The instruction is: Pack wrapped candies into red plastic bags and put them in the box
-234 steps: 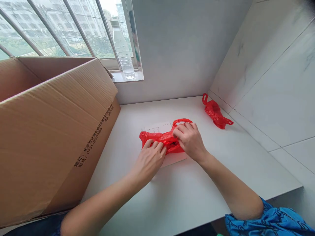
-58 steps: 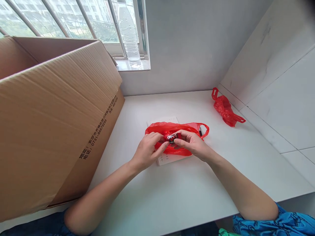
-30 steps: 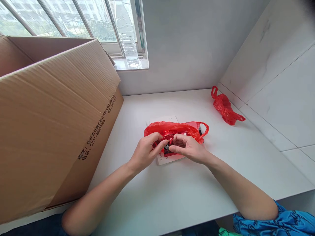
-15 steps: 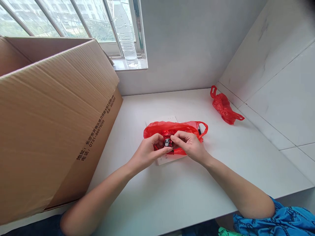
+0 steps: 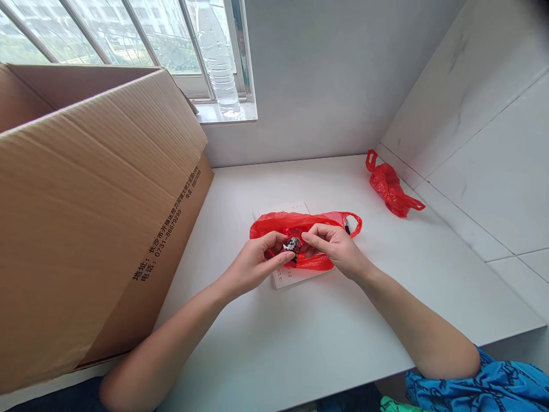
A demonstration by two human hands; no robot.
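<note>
My left hand [image 5: 253, 264] and right hand [image 5: 334, 249] meet at the middle of the counter [image 5: 300, 337], and between their fingertips I'm pinching a small packet [image 5: 294, 245], dark with white print. The left thumb and forefinger grip its 9 o'clock side, the right thumb and forefinger its 3 o'clock side. So both hands are closed on that one packet, the other fingers curled loosely.

The packet sits just above the red bag [image 5: 306, 229], which lies flattened under my fingers, its handle loop pointing to 3 o'clock. Under the bag there's a white sheet [image 5: 287, 276], one corner poking out at 6 o'clock and an edge showing at 12 o'clock. A dark pen-like tip [image 5: 346, 229] peeks out by the bag's loop; I can't tell just what it is.

At 2 o'clock, well apart, a second red bag [image 5: 390, 186] lies crumpled near the tiled wall. At 9 o'clock the big cardboard box [image 5: 98, 212] stands open on the counter. At 11 o'clock a clear bottle [image 5: 218, 63] stands upright on the window sill.
</note>
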